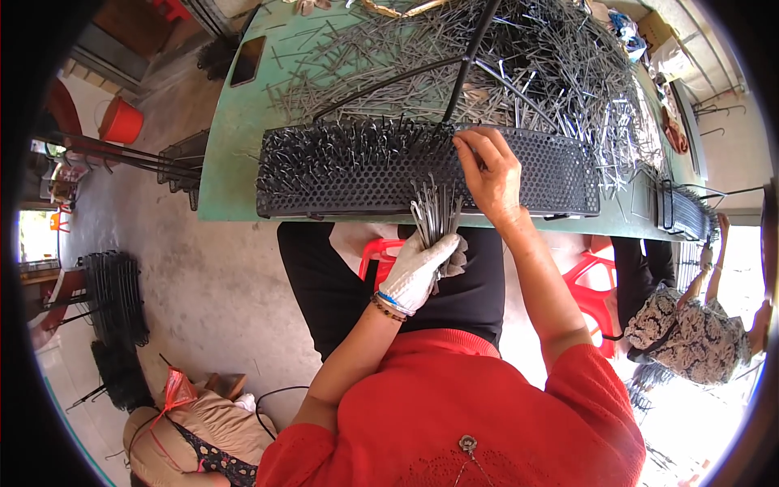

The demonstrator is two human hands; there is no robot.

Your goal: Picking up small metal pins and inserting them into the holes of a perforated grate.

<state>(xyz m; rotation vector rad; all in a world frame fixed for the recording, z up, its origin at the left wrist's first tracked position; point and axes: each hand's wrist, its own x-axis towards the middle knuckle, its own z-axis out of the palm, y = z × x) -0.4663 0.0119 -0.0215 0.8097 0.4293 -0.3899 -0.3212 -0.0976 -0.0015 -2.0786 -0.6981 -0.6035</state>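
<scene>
A long black perforated metal rack [519, 174] rests along the near edge of the green table. Its left half bristles with thin dark metal pieces [324, 158] standing in the holes, while bare holes show on the right half. In my white-gloved left hand [426, 264] is a bundle of thin grey metal rods [436, 213], held upright in front of the rack. My bare right hand [491, 174] is at the rack's middle, beside the last filled holes. Its thumb and fingertips are pinched together; whatever lies between them is too small to make out.
Loose metal rods [560, 57] are heaped across the green table [231, 150], behind the rack's black handle bars [461, 81]. A phone [247, 61] lies at the table's left. Another person [690, 333] works at a similar rack on the right. A red bucket [122, 119] stands far left.
</scene>
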